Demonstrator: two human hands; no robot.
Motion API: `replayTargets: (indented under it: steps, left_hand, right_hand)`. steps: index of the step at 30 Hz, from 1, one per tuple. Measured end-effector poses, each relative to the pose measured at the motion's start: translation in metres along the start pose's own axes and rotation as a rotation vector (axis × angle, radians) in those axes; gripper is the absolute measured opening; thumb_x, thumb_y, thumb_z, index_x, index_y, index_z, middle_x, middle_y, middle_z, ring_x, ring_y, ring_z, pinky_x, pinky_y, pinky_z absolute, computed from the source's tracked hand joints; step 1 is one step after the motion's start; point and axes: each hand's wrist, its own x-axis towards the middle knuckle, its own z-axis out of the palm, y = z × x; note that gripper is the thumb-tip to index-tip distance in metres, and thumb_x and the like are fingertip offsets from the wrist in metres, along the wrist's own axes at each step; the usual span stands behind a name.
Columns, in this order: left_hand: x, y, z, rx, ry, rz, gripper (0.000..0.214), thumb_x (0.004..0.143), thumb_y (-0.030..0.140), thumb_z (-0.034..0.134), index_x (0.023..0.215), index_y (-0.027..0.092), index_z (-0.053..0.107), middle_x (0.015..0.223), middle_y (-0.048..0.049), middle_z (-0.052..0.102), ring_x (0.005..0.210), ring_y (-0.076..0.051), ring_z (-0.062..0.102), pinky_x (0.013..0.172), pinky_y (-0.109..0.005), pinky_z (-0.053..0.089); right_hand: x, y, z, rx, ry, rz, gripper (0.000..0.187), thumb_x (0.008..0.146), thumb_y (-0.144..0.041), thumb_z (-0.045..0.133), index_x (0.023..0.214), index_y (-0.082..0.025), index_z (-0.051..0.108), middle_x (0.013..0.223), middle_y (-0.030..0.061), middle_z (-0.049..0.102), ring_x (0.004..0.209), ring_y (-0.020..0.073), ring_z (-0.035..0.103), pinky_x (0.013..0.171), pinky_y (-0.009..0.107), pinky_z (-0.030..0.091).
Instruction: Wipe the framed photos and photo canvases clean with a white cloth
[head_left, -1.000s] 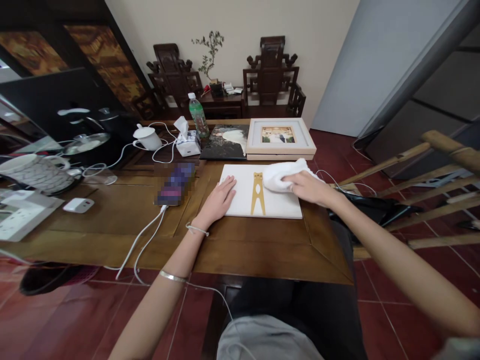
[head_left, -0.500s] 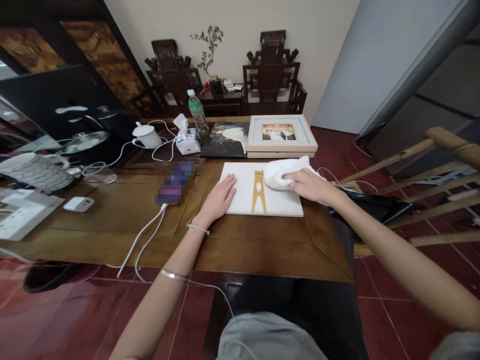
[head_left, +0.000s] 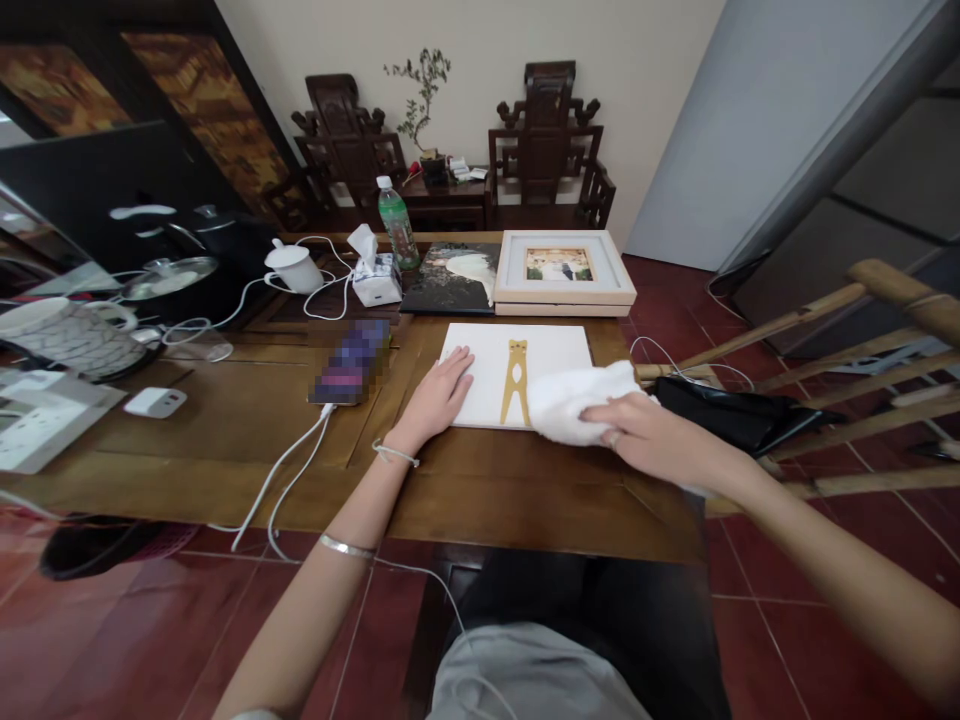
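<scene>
A white rectangular board (head_left: 480,348) lies flat on the wooden table, with a long golden cat-shaped figure (head_left: 515,377) on its face. Pressed on the board's left edge, my left hand (head_left: 437,393) is flat with its fingers stretched out. My right hand (head_left: 637,428) grips a bunched white cloth (head_left: 574,400), which covers the board's lower right corner. Part of my right fingers is hidden by the cloth.
Behind the board are a framed photo (head_left: 615,275), a dark picture panel (head_left: 442,280), a tissue box (head_left: 379,283) and a green-labelled bottle (head_left: 397,222). A phone (head_left: 351,362) with white cables lies to the left. A wooden chair (head_left: 825,300) stands at right.
My right hand has drawn the white cloth down from the board's upper right to its lower right corner. My left hand has stayed in place.
</scene>
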Motion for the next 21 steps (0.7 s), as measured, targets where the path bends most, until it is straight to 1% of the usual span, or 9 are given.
replayTargets:
  steps: [4, 8, 10, 12, 14, 16, 18, 20, 21]
  left_hand:
    - [0.0, 0.0, 0.0, -0.001, -0.001, -0.003, 0.047, 0.097, 0.032, 0.032, 0.136, 0.01, 0.047, 0.149, -0.0143, 0.04, 0.142, -0.024, 0.031, 0.117, -0.047, 0.025]
    - [0.0, 0.0, 0.0, -0.005, 0.001, -0.004, 0.047, 0.097, 0.031, 0.032, 0.136, 0.011, 0.047, 0.149, -0.0136, 0.04, 0.142, -0.023, 0.031, 0.116, -0.048, 0.026]
    - [0.0, -0.001, 0.0, -0.008, 0.001, -0.006, 0.047, 0.097, 0.032, 0.032, 0.137, 0.011, 0.047, 0.149, -0.0137, 0.04, 0.142, -0.024, 0.031, 0.116, -0.048, 0.026]
    - [0.0, -0.002, 0.0, -0.011, 0.004, -0.004, 0.047, 0.098, 0.032, 0.033, 0.137, 0.011, 0.047, 0.149, -0.0142, 0.041, 0.142, -0.024, 0.032, 0.116, -0.048, 0.026]
    - [0.0, -0.002, 0.0, -0.013, 0.01, 0.003, 0.047, 0.098, 0.033, 0.033, 0.137, 0.012, 0.047, 0.149, -0.0141, 0.041, 0.142, -0.024, 0.032, 0.116, -0.047, 0.026]
    - [0.0, -0.003, 0.001, -0.015, 0.015, 0.008, 0.046, 0.097, 0.033, 0.033, 0.136, 0.013, 0.047, 0.149, -0.0137, 0.041, 0.142, -0.024, 0.032, 0.116, -0.047, 0.027]
    - [0.0, -0.003, 0.001, -0.014, 0.013, 0.008, 0.047, 0.097, 0.033, 0.033, 0.137, 0.012, 0.047, 0.149, -0.014, 0.041, 0.142, -0.024, 0.032, 0.116, -0.047, 0.026]
    - [0.0, -0.003, 0.001, -0.009, 0.011, 0.007, 0.047, 0.097, 0.033, 0.033, 0.137, 0.011, 0.047, 0.149, -0.0148, 0.041, 0.142, -0.024, 0.032, 0.117, -0.047, 0.026]
    - [-0.001, -0.002, 0.001, -0.006, 0.012, 0.008, 0.047, 0.097, 0.033, 0.033, 0.137, 0.01, 0.047, 0.149, -0.0153, 0.041, 0.142, -0.024, 0.032, 0.117, -0.046, 0.025]
  right_hand:
    - [0.052, 0.03, -0.007, 0.065, 0.133, 0.007, 0.038, 0.077, -0.011, 0.041, 0.101, -0.017, 0.07, 0.106, 0.0079, 0.07, 0.097, 0.0249, 0.06, 0.084, 0.032, 0.043]
    - [0.1, 0.04, -0.01, 0.089, 0.286, 0.069, 0.039, 0.08, -0.014, 0.038, 0.106, -0.015, 0.067, 0.112, 0.0117, 0.068, 0.101, 0.0295, 0.059, 0.087, 0.041, 0.044]
    - [0.115, 0.037, -0.006, 0.076, 0.278, 0.061, 0.043, 0.08, -0.012, 0.038, 0.115, -0.014, 0.063, 0.116, 0.0142, 0.066, 0.104, 0.0313, 0.059, 0.09, 0.046, 0.044]
    - [0.122, 0.03, 0.002, 0.012, 0.188, 0.011, 0.053, 0.076, -0.008, 0.04, 0.127, -0.013, 0.055, 0.129, 0.0163, 0.059, 0.119, 0.0344, 0.051, 0.098, 0.055, 0.038]
    - [0.121, 0.02, 0.012, -0.089, 0.109, -0.04, 0.065, 0.072, -0.002, 0.04, 0.135, -0.015, 0.049, 0.146, 0.0149, 0.044, 0.137, 0.0378, 0.032, 0.105, 0.066, 0.025]
    - [0.11, 0.006, 0.023, -0.168, 0.07, -0.071, 0.07, 0.07, 0.002, 0.039, 0.136, -0.018, 0.048, 0.156, 0.0097, 0.028, 0.143, 0.039, 0.013, 0.105, 0.072, 0.017]
    - [0.091, -0.011, 0.032, -0.204, 0.018, -0.079, 0.07, 0.069, 0.004, 0.037, 0.135, -0.019, 0.051, 0.158, 0.0061, 0.022, 0.144, 0.0398, 0.007, 0.105, 0.074, 0.017]
    - [0.066, -0.03, 0.04, -0.222, -0.045, -0.074, 0.069, 0.07, 0.005, 0.036, 0.132, -0.018, 0.054, 0.158, 0.0058, 0.023, 0.144, 0.041, 0.007, 0.104, 0.075, 0.018]
    - [0.052, -0.039, 0.044, -0.232, -0.035, -0.088, 0.068, 0.071, 0.005, 0.035, 0.132, -0.018, 0.055, 0.158, 0.0055, 0.022, 0.144, 0.0403, 0.008, 0.105, 0.074, 0.018]
